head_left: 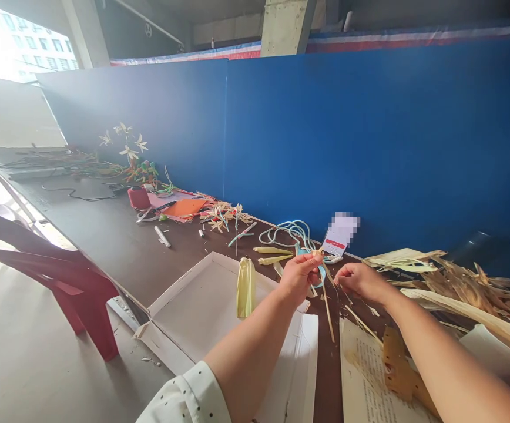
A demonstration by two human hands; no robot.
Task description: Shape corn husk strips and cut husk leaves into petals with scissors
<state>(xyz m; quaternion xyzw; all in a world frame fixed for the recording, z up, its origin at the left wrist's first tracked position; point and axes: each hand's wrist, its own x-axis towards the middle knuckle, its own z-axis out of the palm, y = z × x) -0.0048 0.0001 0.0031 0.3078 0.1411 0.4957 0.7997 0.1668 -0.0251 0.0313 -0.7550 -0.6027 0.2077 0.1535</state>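
Above the flat dark-brown counter (pixel 136 258), the left hand (pixel 299 274) pinches a slender straw-coloured stick (pixel 328 312) in its closed grip; the right hand (pixel 363 282) curls nearly closed, contents unclear.

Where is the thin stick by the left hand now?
In the head view, right of centre, the thin stick slants down from the left hand, between the white box and the printed page.

The single head-worn view, taken from above the near side of the table (pixel 123 241), faces forward and down, with the blue panel (pixel 369 147) at twelve o'clock and the hands (pixel 299 275) at close range towards four o'clock.
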